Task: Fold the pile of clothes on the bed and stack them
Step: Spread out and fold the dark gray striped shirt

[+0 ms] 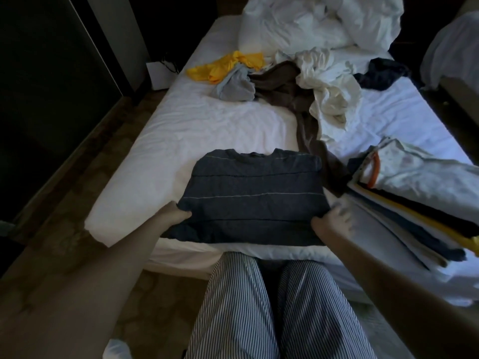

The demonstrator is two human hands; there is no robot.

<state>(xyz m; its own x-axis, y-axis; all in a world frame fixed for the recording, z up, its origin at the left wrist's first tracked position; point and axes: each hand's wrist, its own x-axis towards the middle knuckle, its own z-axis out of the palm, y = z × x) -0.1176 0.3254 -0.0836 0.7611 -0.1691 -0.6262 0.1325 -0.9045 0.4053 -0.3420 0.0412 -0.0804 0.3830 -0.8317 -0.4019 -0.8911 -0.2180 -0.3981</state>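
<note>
two hands hold one folded striped shirt, dark with thin pale lines, lying flat at the near edge of the bed, right in front of the person's striped trousers. its collar points away from the person, toward the head of the bed, and its long axis runs side to side across the mattress. the left hand pinches the near left edge, fingers curled under the cloth. the right hand is blurred, but its thumb lies on the near right edge and the fingers close round it.

one stack of folded clothes sits just right of the shirt, a white piece with orange trim on top; i can't count its layers. further up the bed five loose garments lie tangled: one yellow garment, one grey garment, one brown garment, one white garment and one navy garment. one rumpled white duvet is heaped behind them.
</note>
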